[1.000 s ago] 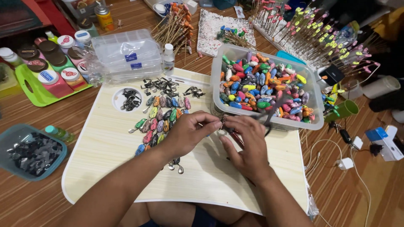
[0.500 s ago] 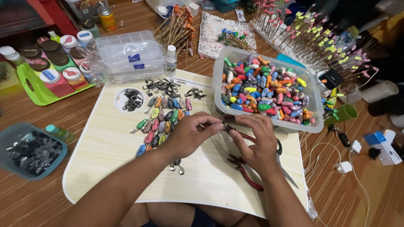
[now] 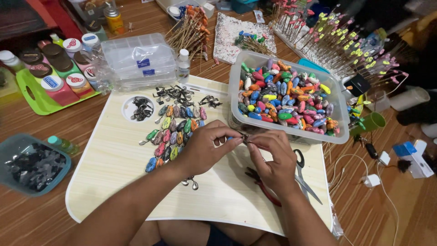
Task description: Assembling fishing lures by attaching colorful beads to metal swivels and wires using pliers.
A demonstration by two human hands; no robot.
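I had both hands meeting over the pale wooden lap board, the left hand and the right hand pinched together on one small dark metal clasp piece held between their fingertips, just above the board; the piece was too small for me to tell more of it. Directly beyond the pinch stood the clear plastic tub of painted, many-coloured oblong beads, close to my knuckles. To the left of the pinch lay rows of finished colourful bead charms with metal loops, and past them a loose heap of dark metal clasps. Under and just right of my right hand lay red-handled pliers and black-handled scissors, both flat on the board, untouched. Two small silver hooks sat beside my left wrist.
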